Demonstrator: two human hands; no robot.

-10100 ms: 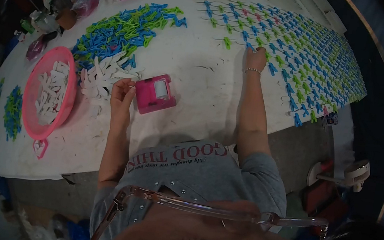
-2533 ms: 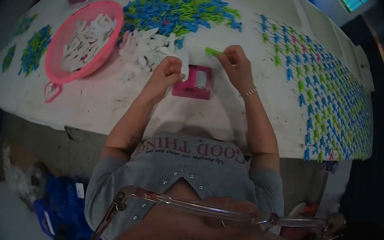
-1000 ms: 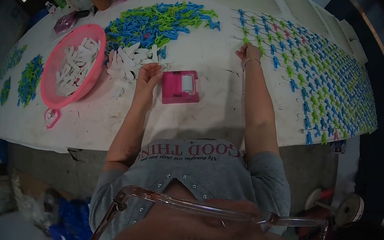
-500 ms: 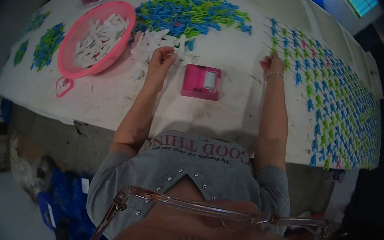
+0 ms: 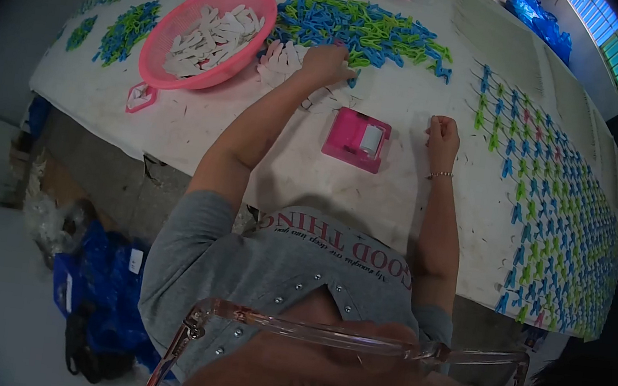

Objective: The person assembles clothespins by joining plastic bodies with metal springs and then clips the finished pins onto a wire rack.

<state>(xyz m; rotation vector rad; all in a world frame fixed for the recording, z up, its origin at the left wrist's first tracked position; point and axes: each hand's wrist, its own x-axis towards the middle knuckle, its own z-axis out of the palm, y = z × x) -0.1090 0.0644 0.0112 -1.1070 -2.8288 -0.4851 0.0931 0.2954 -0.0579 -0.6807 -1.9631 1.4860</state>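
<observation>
My left hand [image 5: 326, 64] reaches to the near edge of a pile of blue and green plastic clips [image 5: 360, 29]. Its fingers are mostly hidden behind the back of the hand; a blue clip shows right beside them. White strips [image 5: 278, 64] lie just left of this hand. My right hand [image 5: 444, 135] is above the table, right of a pink holder [image 5: 337, 139] with a white roll [image 5: 371, 140] in it. Its fingers are curled closed, and what they may hold is hidden. Further right, blue and green clips [image 5: 547, 199] stand in rows with thin dark strands.
A pink basket [image 5: 265, 32] of white strips stands at the left, with a small pink frame [image 5: 142, 98] by its near edge. Smaller clip piles [image 5: 128, 30] lie beyond it on the white table [image 5: 201, 130]. Blue plastic [image 5: 102, 276] lies on the floor at lower left.
My left hand has moved away from me and right, to the clip pile. My right hand has left the rows of clips and drawn back, its fingers now curled. The view has turned.
</observation>
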